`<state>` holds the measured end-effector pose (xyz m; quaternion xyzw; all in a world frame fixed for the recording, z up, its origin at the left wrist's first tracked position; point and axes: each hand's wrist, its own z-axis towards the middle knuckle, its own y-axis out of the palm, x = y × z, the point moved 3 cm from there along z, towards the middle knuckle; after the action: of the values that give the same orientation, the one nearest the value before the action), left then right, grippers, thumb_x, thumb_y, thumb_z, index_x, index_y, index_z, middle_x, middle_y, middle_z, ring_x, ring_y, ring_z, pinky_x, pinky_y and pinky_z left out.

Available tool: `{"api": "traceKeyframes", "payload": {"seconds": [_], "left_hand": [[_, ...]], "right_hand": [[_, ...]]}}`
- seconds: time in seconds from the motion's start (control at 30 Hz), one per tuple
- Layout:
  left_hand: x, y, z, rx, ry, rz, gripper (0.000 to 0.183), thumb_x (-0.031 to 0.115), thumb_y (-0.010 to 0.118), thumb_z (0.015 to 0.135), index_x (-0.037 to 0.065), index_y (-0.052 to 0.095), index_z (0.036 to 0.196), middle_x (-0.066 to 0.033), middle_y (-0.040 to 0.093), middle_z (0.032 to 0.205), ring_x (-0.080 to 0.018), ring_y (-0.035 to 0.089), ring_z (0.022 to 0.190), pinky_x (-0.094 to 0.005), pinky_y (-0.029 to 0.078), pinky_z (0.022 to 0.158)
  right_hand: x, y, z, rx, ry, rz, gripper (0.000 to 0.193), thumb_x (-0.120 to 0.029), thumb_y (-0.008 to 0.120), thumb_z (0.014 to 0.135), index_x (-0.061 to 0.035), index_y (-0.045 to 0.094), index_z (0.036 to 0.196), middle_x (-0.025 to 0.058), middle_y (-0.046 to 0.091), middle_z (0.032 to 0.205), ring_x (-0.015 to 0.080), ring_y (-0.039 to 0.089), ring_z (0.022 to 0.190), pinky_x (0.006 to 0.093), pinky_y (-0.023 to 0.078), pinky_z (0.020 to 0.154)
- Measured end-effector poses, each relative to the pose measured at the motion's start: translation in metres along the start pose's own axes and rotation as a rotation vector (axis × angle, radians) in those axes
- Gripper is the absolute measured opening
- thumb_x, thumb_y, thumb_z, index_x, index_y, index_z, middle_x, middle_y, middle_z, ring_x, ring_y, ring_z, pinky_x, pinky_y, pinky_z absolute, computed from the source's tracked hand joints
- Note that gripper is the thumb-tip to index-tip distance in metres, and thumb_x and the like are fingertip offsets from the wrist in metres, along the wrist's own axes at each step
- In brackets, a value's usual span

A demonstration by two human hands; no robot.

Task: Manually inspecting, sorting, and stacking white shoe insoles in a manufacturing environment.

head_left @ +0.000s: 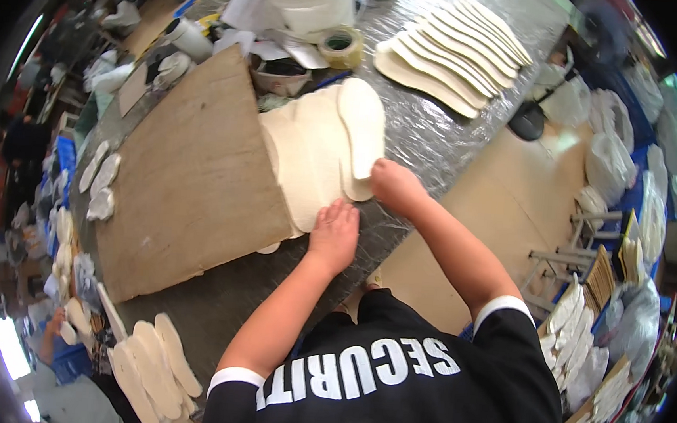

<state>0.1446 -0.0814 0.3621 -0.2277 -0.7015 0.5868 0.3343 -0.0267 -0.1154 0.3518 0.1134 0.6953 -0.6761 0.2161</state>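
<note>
A row of overlapping cream shoe insoles [308, 157] lies on the table, its left end going under a brown cardboard sheet [198, 177]. My right hand [398, 188] is closed at the near end of the rightmost insole [361, 122], which lies on top of the row; its fingertips are partly hidden. Lying flat, with fingers stretched out, my left hand [334, 233] touches the near edge of the row beside the cardboard. Farther right, a second fanned row of insoles [454, 57] rests on the plastic-covered table [416, 138].
Behind the insoles stand a white bucket [311, 2], a roll of tape [340, 46] and a small box [281, 80]. More insoles [152, 372] are piled at the lower left. Plastic bags [609, 153] and metal-legged racks [570, 246] line the right side beyond the floor.
</note>
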Motion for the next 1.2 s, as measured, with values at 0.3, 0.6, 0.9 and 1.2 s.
{"api": "traceKeyframes", "payload": {"seconds": [0.3, 0.6, 0.9, 1.2], "left_hand": [[0.007, -0.008, 0.032, 0.019, -0.03, -0.353, 0.024, 0.013, 0.072, 0.069, -0.001, 0.059, 0.083, -0.0176, 0.061, 0.091, -0.0353, 0.055, 0.097, -0.0416, 0.044, 0.085], [-0.007, -0.016, 0.003, 0.258, -0.003, -0.587, 0.041, 0.017, 0.071, 0.075, 0.0, 0.058, 0.111, -0.0109, 0.059, 0.107, -0.0255, 0.054, 0.098, -0.031, 0.042, 0.083], [-0.007, -0.098, -0.105, 0.176, -0.114, -1.72, 0.072, 0.015, 0.062, 0.086, 0.001, 0.024, 0.145, -0.009, 0.049, 0.126, -0.016, 0.05, 0.111, -0.0334, 0.038, 0.099], [-0.065, -0.053, -0.329, 0.297, -0.425, -0.454, 0.059, 0.023, 0.073, 0.073, 0.015, 0.054, 0.129, -0.015, 0.045, 0.132, -0.0315, 0.045, 0.12, -0.0385, 0.038, 0.099]], "right_hand": [[0.016, -0.072, -0.044, 1.003, -0.001, 0.169, 0.009, -0.005, 0.049, 0.093, 0.0031, 0.053, 0.094, 0.0164, 0.055, 0.101, 0.0294, 0.053, 0.096, 0.0357, 0.043, 0.086], [-0.046, -0.141, -0.048, 1.111, -0.064, 0.366, 0.006, 0.001, 0.046, 0.09, 0.0024, 0.051, 0.092, 0.017, 0.054, 0.098, 0.0317, 0.053, 0.091, 0.0399, 0.043, 0.083], [-0.187, -0.081, -0.09, 0.096, -0.764, 0.533, 0.013, -0.007, 0.072, 0.067, -0.0067, 0.063, 0.076, 0.0071, 0.065, 0.082, 0.0247, 0.062, 0.071, 0.0325, 0.049, 0.062], [-0.112, 0.004, 0.072, -0.137, 0.593, 1.486, 0.043, -0.026, 0.053, 0.095, 0.0033, 0.046, 0.125, 0.0142, 0.058, 0.114, 0.0234, 0.059, 0.1, 0.0333, 0.048, 0.087]]}}
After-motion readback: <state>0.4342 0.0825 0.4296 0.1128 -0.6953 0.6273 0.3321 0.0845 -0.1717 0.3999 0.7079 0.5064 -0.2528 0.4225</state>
